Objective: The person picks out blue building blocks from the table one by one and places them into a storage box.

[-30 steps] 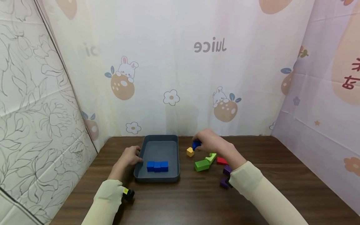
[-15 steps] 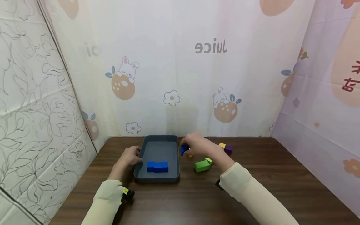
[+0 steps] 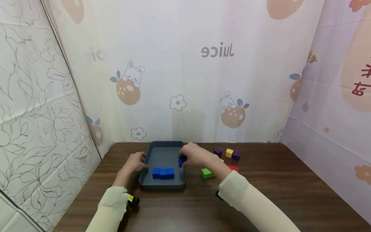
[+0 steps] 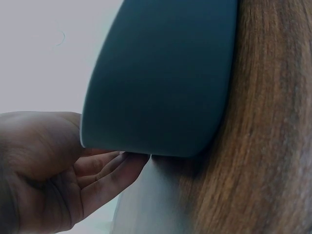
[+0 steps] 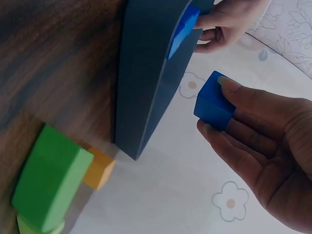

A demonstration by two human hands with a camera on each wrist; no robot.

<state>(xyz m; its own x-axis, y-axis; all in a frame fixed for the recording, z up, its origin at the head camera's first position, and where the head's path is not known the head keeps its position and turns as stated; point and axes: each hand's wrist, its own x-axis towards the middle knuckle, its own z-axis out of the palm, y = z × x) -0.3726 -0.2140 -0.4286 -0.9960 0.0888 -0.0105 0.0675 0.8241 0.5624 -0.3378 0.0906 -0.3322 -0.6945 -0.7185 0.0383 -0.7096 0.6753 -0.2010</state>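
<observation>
My right hand (image 3: 197,155) pinches a blue block (image 3: 181,161) between thumb and fingertips. In the head view that block overlaps the right wall of a dark grey tray (image 3: 165,156); in the right wrist view it looks raised, apart from the wall. A row of blue blocks (image 3: 163,173) lies inside the tray near its front end. At the tray's left wall, my left hand (image 3: 135,161) holds the rim. The left wrist view has the fingers (image 4: 114,183) against the outside, partly hidden by the tray (image 4: 161,78); one digit crosses the rim in the right wrist view.
Right of the tray lie a green block (image 3: 207,173) and a red block (image 3: 233,168), partly behind my forearm. Farther back are purple blocks (image 3: 218,152) and a yellow block (image 3: 229,153). A patterned curtain (image 3: 188,80) stands behind the wooden table (image 3: 179,209).
My right hand has moved left with the blue block, from beside a yellow block to the tray's right wall. The left hand keeps its place on the tray.
</observation>
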